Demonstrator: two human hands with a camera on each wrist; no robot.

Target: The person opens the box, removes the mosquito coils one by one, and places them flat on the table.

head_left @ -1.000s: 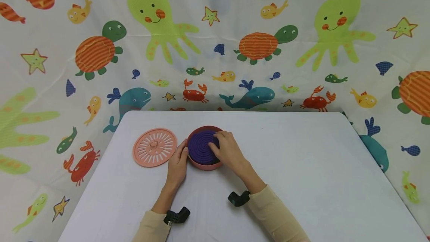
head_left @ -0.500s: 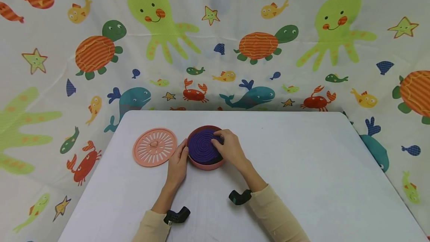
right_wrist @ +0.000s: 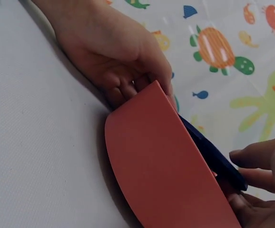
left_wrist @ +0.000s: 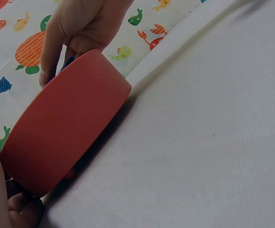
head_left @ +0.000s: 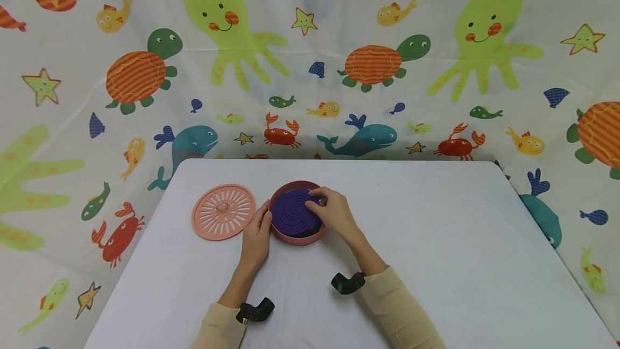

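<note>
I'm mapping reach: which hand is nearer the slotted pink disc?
Left. The left hand is beside the slotted disc; the right hand is farther, across the round box.

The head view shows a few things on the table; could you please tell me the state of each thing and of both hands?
Round pink container: uncovered, the coil inside it.
Purple coil: tilted, its edge at the right hand raised above the rim.
Pink slotted lid: off, lying flat beside the container.
Left hand: holding the container's side.
Right hand: fingers pinching the coil's edge.
</note>
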